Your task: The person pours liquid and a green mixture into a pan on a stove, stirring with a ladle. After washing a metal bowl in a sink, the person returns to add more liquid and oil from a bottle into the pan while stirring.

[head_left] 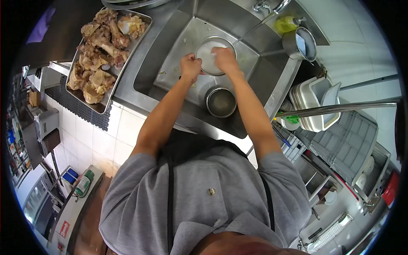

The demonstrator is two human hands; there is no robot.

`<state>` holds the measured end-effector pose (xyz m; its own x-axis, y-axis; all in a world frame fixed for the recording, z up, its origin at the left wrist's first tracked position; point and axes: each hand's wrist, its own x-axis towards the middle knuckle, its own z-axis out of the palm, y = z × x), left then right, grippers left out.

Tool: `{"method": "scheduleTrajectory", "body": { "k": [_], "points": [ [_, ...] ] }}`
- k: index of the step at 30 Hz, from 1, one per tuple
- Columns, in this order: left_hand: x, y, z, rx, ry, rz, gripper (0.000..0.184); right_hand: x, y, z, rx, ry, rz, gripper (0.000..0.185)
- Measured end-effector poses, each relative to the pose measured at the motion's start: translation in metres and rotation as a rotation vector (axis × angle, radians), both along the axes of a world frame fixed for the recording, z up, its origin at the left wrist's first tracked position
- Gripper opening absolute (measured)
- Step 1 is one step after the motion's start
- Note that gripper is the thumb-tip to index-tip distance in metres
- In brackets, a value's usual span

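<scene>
Fingers of the left hand (pixel 191 67) are curled at the left edge of a round metal bowl (pixel 215 37), seemingly gripping its rim. The right hand (pixel 225 60) is bunched over the bowl's right part, its knuckles drawn in; whether it holds anything cannot be told. The bowl sits toward the far side of a steel sink (pixel 165 63), with cloudy white contents (pixel 206 53) showing between the hands. Beyond its right edge, a thin line, apparently water (pixel 250 30), slants down from the faucet (pixel 282 5).

Nearer the person, a second metal container (pixel 208 103) stands in the sink, apart from the bowl, between the forearms. Small pale scraps dot the sink floor. Left of the sink, a metal tray (pixel 138 36) carries large meaty bones (pixel 102 46) heaped along its length. On the right, a yellow-green bottle (pixel 285 24) stands near the faucet, just beside a metal pot (pixel 291 44); stacked white bins (pixel 304 106) are lower down.
</scene>
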<state>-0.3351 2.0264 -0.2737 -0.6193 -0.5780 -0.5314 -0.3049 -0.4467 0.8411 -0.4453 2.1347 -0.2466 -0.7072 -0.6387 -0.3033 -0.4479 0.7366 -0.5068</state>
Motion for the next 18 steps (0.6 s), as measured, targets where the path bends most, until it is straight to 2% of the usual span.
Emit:
{"method": "scheduleTrajectory", "body": {
  "k": [1,3,4,6,9,13,14,18],
  "points": [
    [-0.001,-0.002,-0.005,0.005,-0.001,0.003,0.006,-0.004,-0.001,0.001,0.005,-0.001,0.003,0.031],
    [-0.004,-0.002,-0.014,-0.062,-0.022,-0.036,0.006,-0.011,0.002,0.003,-0.105,0.025,0.061,0.047],
    [-0.003,0.004,-0.011,-0.057,-0.024,-0.046,0.006,-0.003,0.004,0.004,-0.1,0.023,0.051,0.047],
    [-0.01,0.005,-0.001,-0.035,0.027,0.03,0.017,0.015,-0.01,0.009,0.219,0.283,0.042,0.065],
    [-0.011,0.003,-0.007,-0.058,0.035,0.01,0.008,0.014,-0.025,0.006,0.238,0.184,-0.005,0.074],
    [-0.007,0.0,-0.024,-0.111,-0.013,0.01,0.011,0.012,-0.031,-0.033,0.18,0.211,0.074,0.051],
    [-0.003,0.002,-0.025,-0.085,-0.02,0.018,0.012,0.015,-0.03,-0.036,0.158,0.203,0.069,0.035],
    [0.001,0.006,-0.019,-0.027,0.003,0.029,0.014,0.016,-0.023,-0.059,0.179,0.281,0.171,0.024]
  ]
}}
